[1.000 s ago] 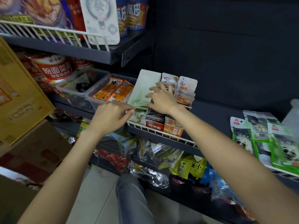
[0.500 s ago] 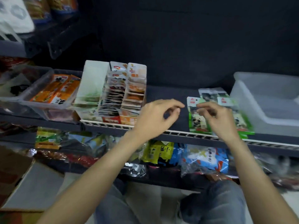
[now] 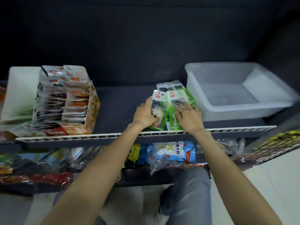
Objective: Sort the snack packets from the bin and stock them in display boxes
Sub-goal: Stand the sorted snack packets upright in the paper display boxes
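We saw a dim scene, the dark back wall point(image 3: 146, 38) swallowing most detail. Light fell from above and in front, brightening the translucent bin point(image 3: 240, 111) and our forearms. Glare washed out the green packets point(image 3: 177, 101). The display box point(image 3: 90, 111) at left was smeared with blur. The shelf rail point(image 3: 97, 136) bowed with wide-angle distortion, and the corners darkened.

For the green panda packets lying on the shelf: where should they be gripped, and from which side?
Probably by the long side edges, from the front over the wire rail. The panda packets lie flat in a loose overlapping pile, so there is no top edge to pinch. The left hand on the pile's left and the right hand on its right can squeeze it together and lift it as one.
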